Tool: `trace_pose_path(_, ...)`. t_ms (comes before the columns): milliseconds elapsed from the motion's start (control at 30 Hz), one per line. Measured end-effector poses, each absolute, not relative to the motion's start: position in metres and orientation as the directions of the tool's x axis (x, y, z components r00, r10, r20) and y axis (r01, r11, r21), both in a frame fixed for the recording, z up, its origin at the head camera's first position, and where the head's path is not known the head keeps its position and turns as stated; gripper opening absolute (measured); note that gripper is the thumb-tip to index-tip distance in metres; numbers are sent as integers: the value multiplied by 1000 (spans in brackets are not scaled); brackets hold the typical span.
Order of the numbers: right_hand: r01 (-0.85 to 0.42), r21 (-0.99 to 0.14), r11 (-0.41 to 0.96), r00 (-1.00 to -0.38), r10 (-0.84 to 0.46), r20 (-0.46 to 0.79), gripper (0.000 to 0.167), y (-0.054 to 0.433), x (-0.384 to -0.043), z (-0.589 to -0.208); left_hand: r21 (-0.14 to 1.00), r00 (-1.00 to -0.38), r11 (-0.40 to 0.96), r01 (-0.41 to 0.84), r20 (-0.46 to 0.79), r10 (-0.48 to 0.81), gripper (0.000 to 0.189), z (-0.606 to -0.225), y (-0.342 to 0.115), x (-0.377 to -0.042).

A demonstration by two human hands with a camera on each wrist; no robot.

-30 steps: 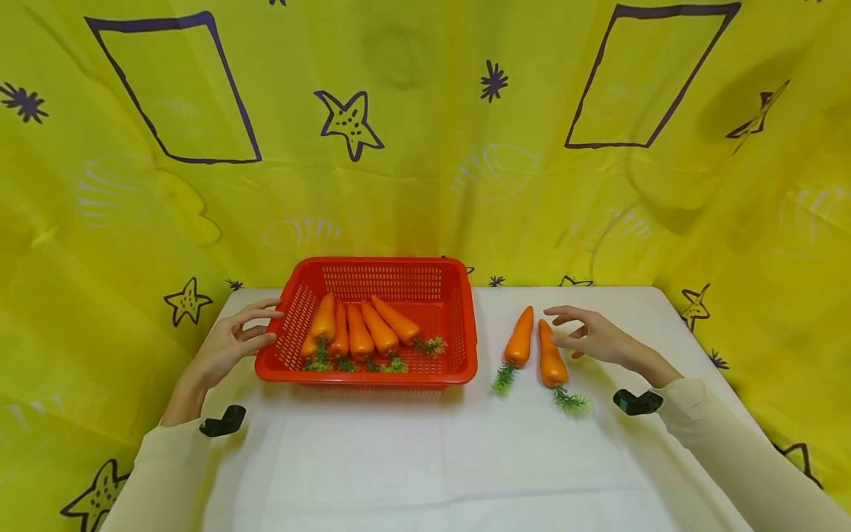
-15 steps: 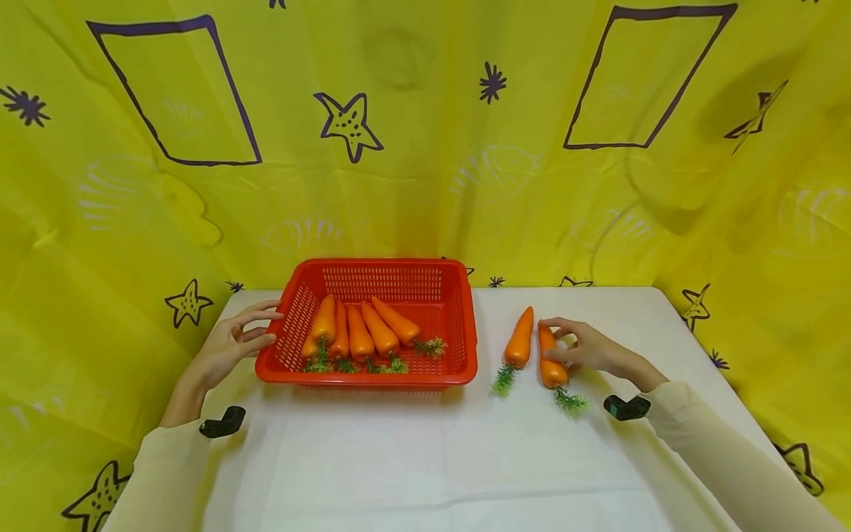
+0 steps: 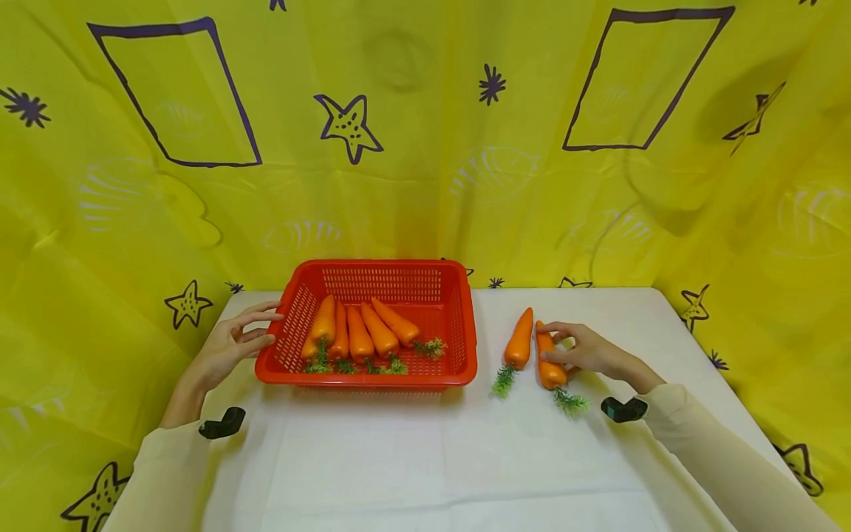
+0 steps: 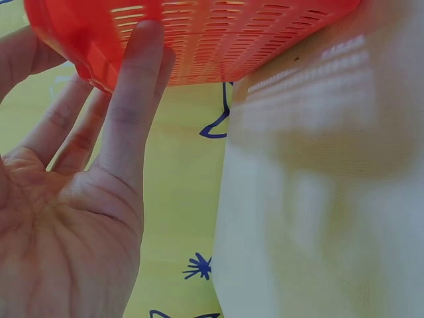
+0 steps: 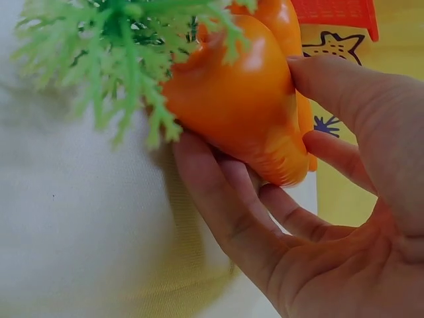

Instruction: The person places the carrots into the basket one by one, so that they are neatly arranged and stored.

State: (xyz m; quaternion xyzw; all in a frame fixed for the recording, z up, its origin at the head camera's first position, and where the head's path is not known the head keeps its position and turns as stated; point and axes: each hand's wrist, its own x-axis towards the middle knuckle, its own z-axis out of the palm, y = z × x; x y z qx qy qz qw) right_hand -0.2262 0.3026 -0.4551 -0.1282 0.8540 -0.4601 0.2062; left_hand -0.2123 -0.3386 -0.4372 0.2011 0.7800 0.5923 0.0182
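My right hand grips an orange carrot with a green leafy top, its thumb and fingers around the body. In the right wrist view the same carrot lies between thumb and fingers, close over the white cloth. A second carrot lies just left of it. My left hand touches the left side of a red plastic basket, fingers fairly straight at the rim. In the left wrist view one fingertip lies against the basket's slotted wall. Several carrots lie inside the basket, tops toward me.
A white cloth covers the table. Yellow curtain with dark starfish drawings hangs behind and at both sides. Black wrist cameras sit on the left wrist and the right wrist.
My right hand has moved left and slightly down onto the right-hand carrot and closed its fingers around it; the carrot has shifted slightly left. The left hand and basket have stayed put.
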Motion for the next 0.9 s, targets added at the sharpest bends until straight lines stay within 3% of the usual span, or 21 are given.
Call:
trace_pose_path(633,62,-862,504,-858,-414,-304,67,298,-222,-448,927,-909,220,304,213,357,38,-435,-335,-209)
trace_pose_path(900,3,-855,518,-833,-472,-289,67,303,-226,-431,927,-919,241,287,195,343,39,-436,-338,-211)
